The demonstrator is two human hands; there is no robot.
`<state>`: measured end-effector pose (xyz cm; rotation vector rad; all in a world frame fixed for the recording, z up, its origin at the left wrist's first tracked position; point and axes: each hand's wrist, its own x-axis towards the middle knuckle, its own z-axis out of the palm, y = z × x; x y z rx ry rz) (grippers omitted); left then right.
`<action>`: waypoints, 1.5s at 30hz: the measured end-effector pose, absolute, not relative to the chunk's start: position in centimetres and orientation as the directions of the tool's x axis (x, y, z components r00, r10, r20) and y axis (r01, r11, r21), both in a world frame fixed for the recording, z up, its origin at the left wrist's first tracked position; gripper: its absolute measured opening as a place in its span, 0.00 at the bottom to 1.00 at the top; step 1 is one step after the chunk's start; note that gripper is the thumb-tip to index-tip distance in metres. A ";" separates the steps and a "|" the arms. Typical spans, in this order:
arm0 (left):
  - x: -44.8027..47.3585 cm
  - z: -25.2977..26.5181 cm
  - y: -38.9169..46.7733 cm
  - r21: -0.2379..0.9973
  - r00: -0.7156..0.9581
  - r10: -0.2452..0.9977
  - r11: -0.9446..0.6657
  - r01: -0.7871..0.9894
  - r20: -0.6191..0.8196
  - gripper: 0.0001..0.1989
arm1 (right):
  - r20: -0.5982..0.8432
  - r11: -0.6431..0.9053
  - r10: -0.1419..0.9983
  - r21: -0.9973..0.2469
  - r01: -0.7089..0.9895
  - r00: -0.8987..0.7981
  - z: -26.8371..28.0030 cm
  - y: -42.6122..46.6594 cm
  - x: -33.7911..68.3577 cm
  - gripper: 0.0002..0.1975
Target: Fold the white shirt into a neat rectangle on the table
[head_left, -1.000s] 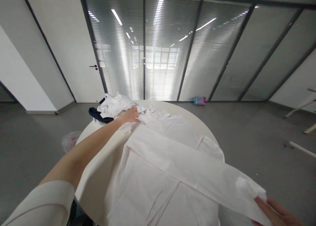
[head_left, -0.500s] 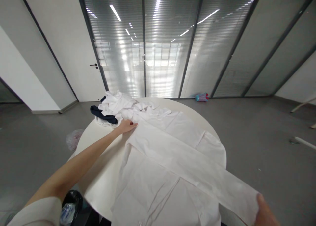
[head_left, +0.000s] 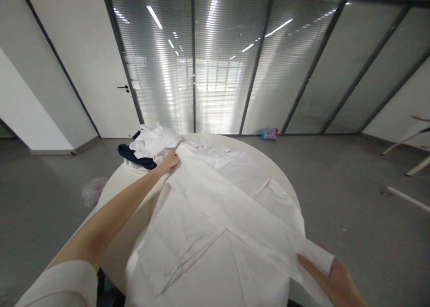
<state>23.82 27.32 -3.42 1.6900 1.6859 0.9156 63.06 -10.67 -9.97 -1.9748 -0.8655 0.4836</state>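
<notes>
A round white table (head_left: 289, 186) fills the middle of the view, and nearly all of its top is covered by a white shirt (head_left: 215, 235) spread flat. Judging from how it lies, the step in hand is folding: one long sleeve (head_left: 242, 217) is laid slantwise across the shirt's body, running from about 11 o'clock on the table down to 4 o'clock.

At the far end of that sleeve, the left hand (head_left: 170, 160) reaches out at full arm's length and closes its fingers on the fabric near the shoulder, at 11 o'clock. At the near end, the right hand (head_left: 331, 280) sits at 4 o'clock, just off the table edge, with the cuff (head_left: 316, 255) pinched between thumb and fingers.

Beyond the left hand, at roughly 10 o'clock, a heap of other white clothes (head_left: 154, 143) lies on a dark navy garment (head_left: 134, 157), touching the spread shirt's collar end.

The next move likely calls for keeping the sleeve taut between both grips and setting it down straight and smooth, without dragging the shirt's body out of line.

On the floor by the glass wall lies a small blue and pink bottle (head_left: 269, 134).
</notes>
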 end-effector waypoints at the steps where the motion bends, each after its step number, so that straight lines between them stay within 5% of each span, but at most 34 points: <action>1: 23.7 -3.5 27.0 0.804 -0.033 0.998 -0.020 0.594 0.049 0.07 | 0.082 -0.313 0.739 -0.837 0.448 0.669 -9.4 -10.4 63.5 0.23; 3: 23.4 -3.5 26.4 0.816 -0.030 1.000 0.012 0.578 0.007 0.07 | 0.266 -0.219 0.724 -0.786 0.578 0.636 -7.5 -9.3 64.4 0.26; 6: 23.4 -3.2 26.0 0.825 -0.040 0.999 0.026 0.565 -0.004 0.10 | 0.468 -0.031 0.751 -0.680 0.732 0.467 -3.2 -4.7 64.2 0.17; 9: 23.7 -2.5 26.9 0.813 -0.066 0.997 0.009 0.582 0.035 0.14 | 0.454 0.176 0.879 -0.590 0.788 0.144 0.6 4.3 61.6 0.10; 12: 24.1 -2.2 28.4 0.777 -0.080 0.993 -0.019 0.630 0.089 0.12 | 0.297 0.186 0.955 -0.543 0.819 -0.020 2.0 15.2 58.2 0.08; 19: 24.7 -4.6 27.8 0.654 -0.084 0.971 -0.086 0.752 0.224 0.13 | 0.120 -0.095 0.980 -0.433 0.896 0.162 -1.8 30.4 54.2 0.22; 24: 25.0 -6.9 25.6 0.470 0.029 0.913 -0.236 0.851 0.406 0.17 | 0.055 -0.256 0.950 -0.429 0.866 0.308 -4.1 32.8 54.6 0.21; 30: 24.8 -6.8 25.1 0.340 0.111 0.854 -0.317 0.885 0.508 0.18 | 0.166 -0.206 0.934 -0.476 0.855 0.317 -3.0 32.4 57.0 0.09; 38: 25.9 -2.1 29.6 0.246 0.134 0.847 -0.295 0.923 0.514 0.20 | 0.314 -0.172 0.879 -0.492 0.853 0.358 -0.8 36.3 57.3 0.10; 45: 26.5 -1.8 31.0 0.079 0.244 0.822 -0.329 0.941 0.514 0.21 | 0.222 -0.163 0.922 -0.521 0.838 0.317 -3.8 39.6 55.6 0.18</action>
